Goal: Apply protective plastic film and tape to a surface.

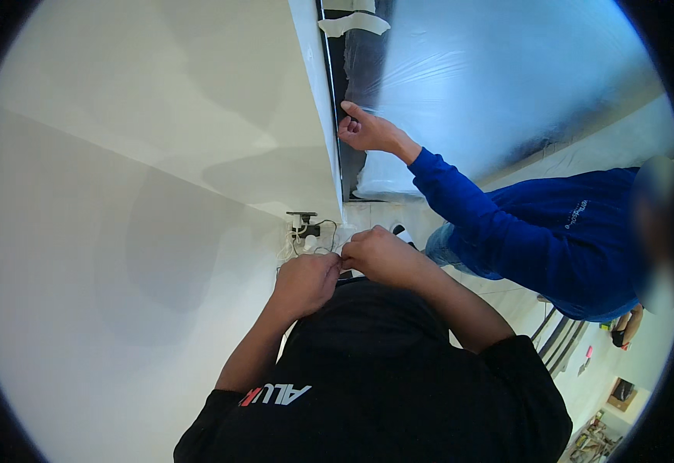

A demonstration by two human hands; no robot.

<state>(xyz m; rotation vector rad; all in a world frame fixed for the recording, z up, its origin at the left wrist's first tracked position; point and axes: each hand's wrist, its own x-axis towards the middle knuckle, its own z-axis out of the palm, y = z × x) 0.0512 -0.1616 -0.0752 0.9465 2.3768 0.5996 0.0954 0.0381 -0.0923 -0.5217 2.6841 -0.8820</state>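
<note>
Close in front of my body, my left hand (306, 284) and my right hand (381, 256) meet with their fingertips. Both are closed in a pinch, fingers bent. Whatever sits between them is too small and too covered by the fingers to name. Just beyond my hands, low by the wall corner, is a small dark bracket-like fitting (302, 214). Pale and dark cables (329, 225) hang loose around it, and a dark one curves down toward my fingers. I cannot tell whether my hands touch it.
A co-worker in a blue sweatshirt (530, 231) stands at my right, one hand (368, 130) raised near a dark frame (338, 77). Translucent plastic sheeting (491, 69) covers the panel beyond, with torn white tape (354, 25) on top. Plain pale walls (152, 123) fill the left.
</note>
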